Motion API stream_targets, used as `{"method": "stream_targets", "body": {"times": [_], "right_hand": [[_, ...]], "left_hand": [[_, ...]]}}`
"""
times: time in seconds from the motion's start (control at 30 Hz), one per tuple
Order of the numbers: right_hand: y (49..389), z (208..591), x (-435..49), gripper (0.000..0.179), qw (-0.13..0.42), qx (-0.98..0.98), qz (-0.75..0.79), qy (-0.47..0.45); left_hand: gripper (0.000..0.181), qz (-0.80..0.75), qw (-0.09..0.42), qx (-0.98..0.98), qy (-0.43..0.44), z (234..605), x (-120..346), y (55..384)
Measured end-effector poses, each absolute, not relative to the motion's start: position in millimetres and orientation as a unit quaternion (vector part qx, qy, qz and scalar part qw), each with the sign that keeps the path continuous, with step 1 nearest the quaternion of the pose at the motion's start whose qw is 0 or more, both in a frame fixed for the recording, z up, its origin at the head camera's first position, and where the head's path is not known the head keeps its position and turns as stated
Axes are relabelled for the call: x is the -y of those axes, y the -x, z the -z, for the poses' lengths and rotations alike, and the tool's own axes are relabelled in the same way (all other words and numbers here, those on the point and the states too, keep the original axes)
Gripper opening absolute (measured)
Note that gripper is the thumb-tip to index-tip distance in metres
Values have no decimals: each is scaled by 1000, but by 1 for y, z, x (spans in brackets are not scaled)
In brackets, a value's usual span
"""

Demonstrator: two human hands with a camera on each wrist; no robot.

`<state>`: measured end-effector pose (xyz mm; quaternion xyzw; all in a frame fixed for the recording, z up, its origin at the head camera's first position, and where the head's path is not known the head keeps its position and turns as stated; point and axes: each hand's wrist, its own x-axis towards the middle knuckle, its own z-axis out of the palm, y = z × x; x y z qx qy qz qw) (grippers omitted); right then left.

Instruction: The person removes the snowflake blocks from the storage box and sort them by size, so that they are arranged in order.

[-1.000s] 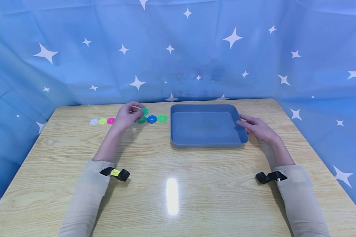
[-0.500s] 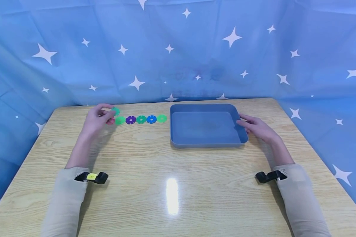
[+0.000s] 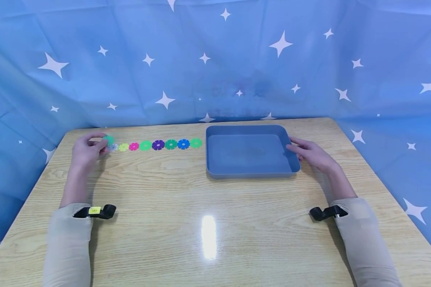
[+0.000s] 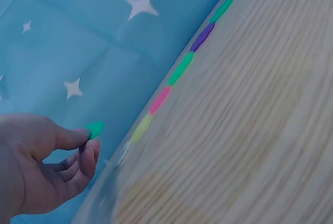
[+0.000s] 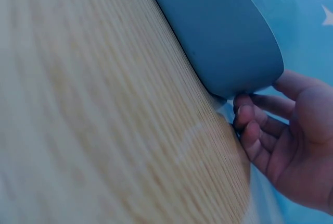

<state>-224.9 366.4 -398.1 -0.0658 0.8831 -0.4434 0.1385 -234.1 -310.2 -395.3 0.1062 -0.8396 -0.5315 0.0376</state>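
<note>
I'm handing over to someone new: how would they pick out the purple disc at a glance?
Start at the blue tray on the wooden table. To its left runs a row of small flower-shaped discs. Counting away from the tray, the purple disc is fourth, between two green ones, and is the only purple, darkest piece there.

left hand (image 3: 87, 149) pinches with curled fingers (image 4: 86, 157); right hand (image 3: 310, 154) rests with loosely bent fingers (image 5: 250, 130).

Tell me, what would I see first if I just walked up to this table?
Probably the bright row of flower discs along the table's far left side, beside the big blue tray. At the row's left end, the left hand pinches a green disc; the right hand rests against the tray's right edge.
</note>
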Motion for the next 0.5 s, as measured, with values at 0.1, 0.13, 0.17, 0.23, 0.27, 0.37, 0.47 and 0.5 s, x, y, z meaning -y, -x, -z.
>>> {"method": "stream_targets", "body": {"times": [0.1,0.13,0.17,0.23,0.27,0.37,0.47,0.5], "right_hand": [[225,398,-366,70,137,-882,445,68],[226,398,-367,70,138,-882,446,67],[226,399,-367,70,139,-881,448,67],[226,399,-367,70,141,-880,450,65],[226,400,-368,70,142,-879,451,64],[226,400,-368,70,143,-879,450,62],[226,400,-368,70,143,-880,448,61],[226,400,-368,70,143,-881,447,61]], "left_hand": [[40,517,28,847,-120,397,317,232],[41,510,25,851,-124,398,319,232],[42,505,22,853,-129,398,320,232],[44,494,20,858,-139,400,323,232],[44,489,20,860,-146,402,325,232],[44,472,23,867,-159,404,328,232],[44,452,26,877,-163,406,331,233],[44,444,28,881,-162,407,331,233]]}}
